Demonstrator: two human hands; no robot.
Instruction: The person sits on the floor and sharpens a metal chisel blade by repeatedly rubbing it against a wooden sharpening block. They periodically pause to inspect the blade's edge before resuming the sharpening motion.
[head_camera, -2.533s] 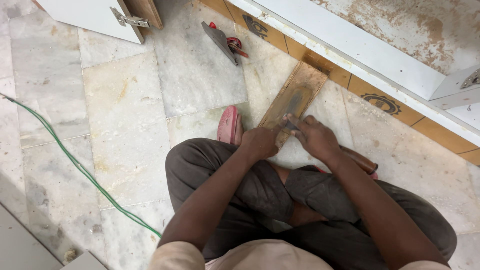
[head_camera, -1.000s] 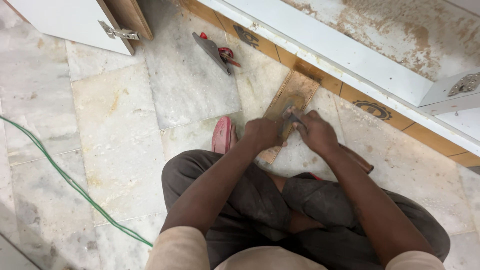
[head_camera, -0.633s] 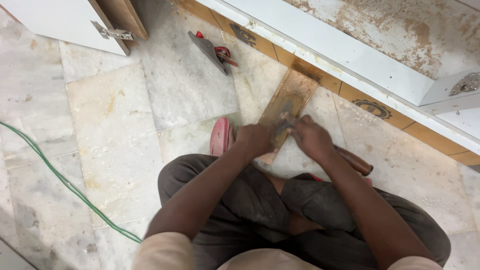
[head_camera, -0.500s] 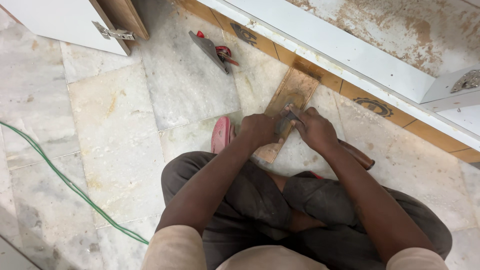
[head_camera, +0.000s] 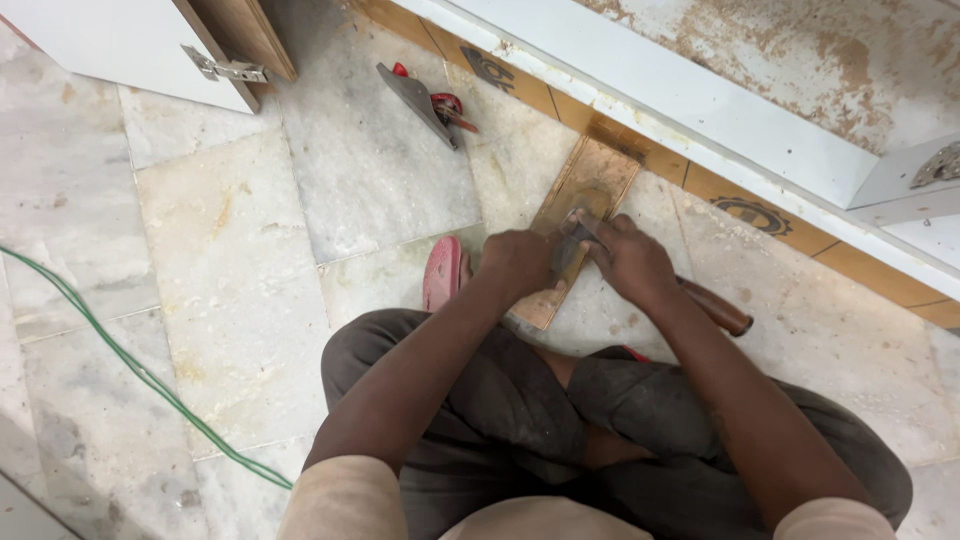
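On floor, hands (head_camera: 575, 262) still pressing board (head_camera: 590, 190)

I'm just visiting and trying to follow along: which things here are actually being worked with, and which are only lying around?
In use:
flat brown wooden board
small dark tool, in the grip of left hand and right hand

Lying about:
grey-bladed trowel with red handle
green cable
brown wooden handle
pink slipper

Head camera looks steeply down, close over the marble floor (head_camera: 230, 290).
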